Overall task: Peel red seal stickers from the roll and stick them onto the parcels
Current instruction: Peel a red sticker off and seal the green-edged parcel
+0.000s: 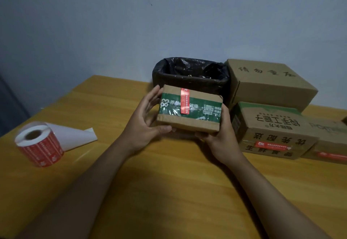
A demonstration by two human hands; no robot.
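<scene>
Both hands hold a small cardboard parcel (189,111) just above the wooden table (169,182): the left hand (144,118) cups its left end with the thumb under the front edge, and the right hand (219,131) grips its right end from below. A red seal sticker (185,100) runs across the parcel's green tape. The sticker roll (40,143) stands well apart at the left, while a black-lined bin (189,73) sits behind the parcel and stacked cardboard boxes (270,107) stand to the right.

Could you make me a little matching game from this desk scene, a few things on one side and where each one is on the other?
Things:
1. sticker roll
2. green-taped parcel
3. black-lined bin
4. plain brown box

Places:
A. stacked on another box, at right
B. held between left hand and right hand
C. standing on the table, far left
D. behind the held parcel, by the wall

Pairs: 1-C, 2-B, 3-D, 4-A
</scene>
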